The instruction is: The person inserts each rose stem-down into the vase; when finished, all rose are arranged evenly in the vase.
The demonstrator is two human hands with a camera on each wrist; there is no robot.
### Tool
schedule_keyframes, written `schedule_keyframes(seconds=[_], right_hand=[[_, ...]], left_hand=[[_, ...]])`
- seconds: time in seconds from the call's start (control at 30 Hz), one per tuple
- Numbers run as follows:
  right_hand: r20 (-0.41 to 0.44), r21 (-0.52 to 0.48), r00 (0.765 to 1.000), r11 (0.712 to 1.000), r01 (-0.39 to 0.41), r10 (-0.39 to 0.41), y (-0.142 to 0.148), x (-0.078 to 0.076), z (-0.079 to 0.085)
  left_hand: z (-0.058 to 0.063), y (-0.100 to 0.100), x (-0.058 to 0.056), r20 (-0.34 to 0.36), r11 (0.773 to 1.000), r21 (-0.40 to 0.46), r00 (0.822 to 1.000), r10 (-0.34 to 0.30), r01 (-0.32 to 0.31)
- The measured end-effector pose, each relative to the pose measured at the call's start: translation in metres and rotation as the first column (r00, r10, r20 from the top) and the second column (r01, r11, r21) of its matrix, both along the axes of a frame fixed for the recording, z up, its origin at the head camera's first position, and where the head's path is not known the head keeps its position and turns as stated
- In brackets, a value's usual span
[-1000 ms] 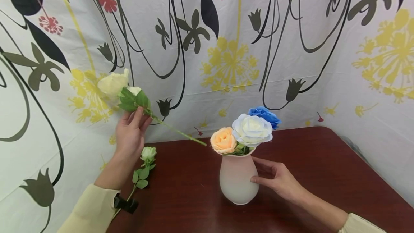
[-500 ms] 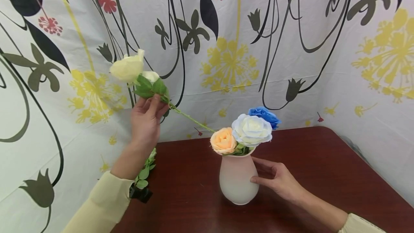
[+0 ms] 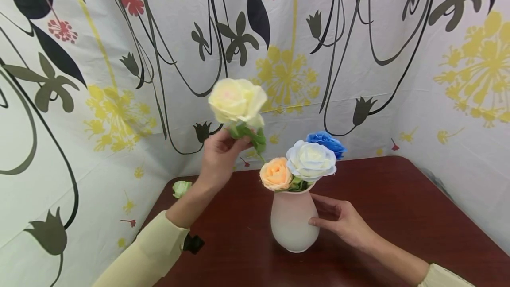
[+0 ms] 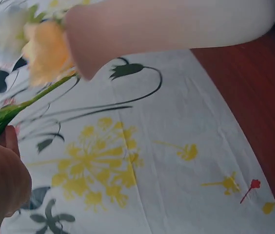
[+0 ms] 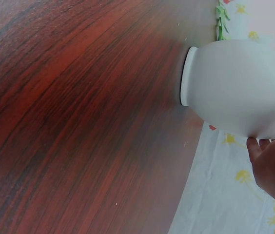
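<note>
A pale yellow artificial rose [image 3: 235, 101] is pinched by my left hand [image 3: 221, 158] just below its bloom, among the green leaves [image 3: 249, 135]. In the left wrist view its green stem [image 4: 40, 99] slants to the mouth of the pink-and-white vase [image 4: 176, 29], its end hidden there. Upright on the table, the vase holds a peach rose [image 3: 276, 174], a white-blue rose [image 3: 311, 159] and a blue rose [image 3: 326, 143]. My right hand [image 3: 350, 225] holds the vase's right side between thumb and fingers. The right wrist view has those fingers against the vase wall [image 5: 240, 87].
Behind my left forearm lies a pale green rose [image 3: 181, 188] on the table's left side, its stem mostly covered by the sleeve. The dark red wooden table [image 3: 382, 198] meets a patterned cloth backdrop [image 3: 358, 48] at the back and sides.
My left hand has moved right with the pale yellow rose, whose bloom has swung upright and whose stem end has reached the vase mouth. The right hand and vase have stayed put.
</note>
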State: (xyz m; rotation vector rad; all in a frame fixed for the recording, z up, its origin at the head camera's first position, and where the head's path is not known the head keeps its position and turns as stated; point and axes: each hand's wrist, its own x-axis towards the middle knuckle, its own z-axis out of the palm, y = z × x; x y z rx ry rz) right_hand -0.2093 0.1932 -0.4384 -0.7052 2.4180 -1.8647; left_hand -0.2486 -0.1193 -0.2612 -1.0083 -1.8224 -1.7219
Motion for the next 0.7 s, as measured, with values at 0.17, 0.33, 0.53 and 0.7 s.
schedule_keyframes(seconds=[0.17,0.33,0.53,0.7], right_hand=[[-0.022,-0.011,1.000,1.000,-0.004,0.004,0.000,-0.001,-0.002],[-0.023,-0.017,1.000,1.000,-0.012,0.011,-0.002,-0.003,-0.002],[-0.011,-0.016,1.000,1.000,-0.007,0.007,-0.001,-0.002,-0.001],[-0.013,-0.006,1.000,1.000,0.000,0.000,-0.001,-0.002,-0.002]], left_hand=[[-0.008,0.012,0.005,0.109,0.955,-0.295,0.994,0.018,0.015],[-0.013,0.008,0.008,0.208,0.922,-0.383,0.977,0.037,0.047],[-0.014,0.013,0.006,0.149,0.933,-0.360,0.986,0.080,-0.021],[-0.013,0.025,0.002,0.064,0.935,-0.345,0.991,0.115,-0.086]])
